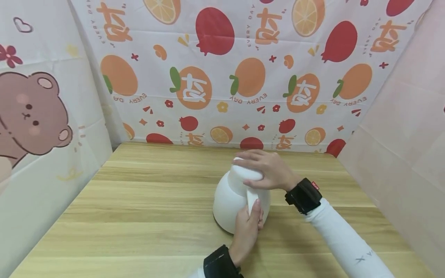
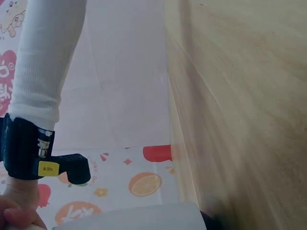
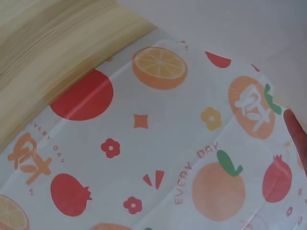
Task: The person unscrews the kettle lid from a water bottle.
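Observation:
A white jug [image 1: 227, 204] with a rounded body stands on the wooden table [image 1: 139, 193], right of the middle in the head view. Its handle [image 1: 252, 199] faces the person, and my left hand [image 1: 246, 227] grips it with the thumb along the top. Over the white lid [image 1: 248, 172] lies my right hand [image 1: 269, 168], the thumb on the near side and the fingers across the far side. Low in the left wrist view the jug's pale side [image 2: 144, 218] shows. Only a finger [image 3: 297, 136] enters the right wrist view, at its right edge.
A fruit-print cloth [image 1: 215, 85] hangs behind the table's far edge. At the left hangs a cloth with a bear [image 1: 34, 112], and a pale cloth [image 1: 399, 123] at the right. Black bands [image 1: 304, 196] with cameras sit on both wrists, over white sleeves [image 1: 344, 235].

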The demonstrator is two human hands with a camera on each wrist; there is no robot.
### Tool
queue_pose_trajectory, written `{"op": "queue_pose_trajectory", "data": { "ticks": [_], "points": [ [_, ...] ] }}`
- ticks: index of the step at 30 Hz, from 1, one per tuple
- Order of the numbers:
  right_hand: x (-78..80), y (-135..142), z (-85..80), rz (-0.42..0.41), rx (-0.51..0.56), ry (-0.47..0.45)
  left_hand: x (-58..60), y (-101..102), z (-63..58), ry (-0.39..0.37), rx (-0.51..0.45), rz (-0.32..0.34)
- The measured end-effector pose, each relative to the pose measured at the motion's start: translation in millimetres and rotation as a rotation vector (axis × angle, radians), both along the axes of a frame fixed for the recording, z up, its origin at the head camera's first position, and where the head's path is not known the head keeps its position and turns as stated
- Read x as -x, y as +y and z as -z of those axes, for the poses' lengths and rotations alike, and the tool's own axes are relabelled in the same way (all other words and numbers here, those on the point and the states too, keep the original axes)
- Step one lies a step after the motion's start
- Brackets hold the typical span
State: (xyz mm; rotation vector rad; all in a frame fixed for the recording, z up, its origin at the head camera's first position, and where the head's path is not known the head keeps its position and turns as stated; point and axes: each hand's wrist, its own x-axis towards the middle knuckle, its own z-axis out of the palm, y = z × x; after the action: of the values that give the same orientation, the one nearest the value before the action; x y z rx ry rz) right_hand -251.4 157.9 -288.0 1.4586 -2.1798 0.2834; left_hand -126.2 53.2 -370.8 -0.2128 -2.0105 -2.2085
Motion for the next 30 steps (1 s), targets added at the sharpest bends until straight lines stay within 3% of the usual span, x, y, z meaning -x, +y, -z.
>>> {"op": "queue_pose_trajectory", "data": {
  "ticks": [4,11,15,23,30],
  "points": [
    [-9.1,-8,-0.2,0.061,0.007,0.022,-0.8,0,1.0,0.008,-0.01,-0.047],
    [-38.7,-34,4.3,0.331,0.094,-0.041,-1.2,0,1.9,-0.01,-0.019,-0.078],
    [-41.6,-42,7.8,0.383,0.136,-0.018,-0.5,1,2.4,-0.011,-0.013,-0.071],
    [-32.2,-34,12.4,0.301,0.169,0.033,-2.0,0,1.8,-0.007,0.0,-0.061],
    [-11.7,-21,15.4,0.034,0.199,0.122,-1.9,-1,1.2,-0.005,0.013,-0.052]
  ]
}}
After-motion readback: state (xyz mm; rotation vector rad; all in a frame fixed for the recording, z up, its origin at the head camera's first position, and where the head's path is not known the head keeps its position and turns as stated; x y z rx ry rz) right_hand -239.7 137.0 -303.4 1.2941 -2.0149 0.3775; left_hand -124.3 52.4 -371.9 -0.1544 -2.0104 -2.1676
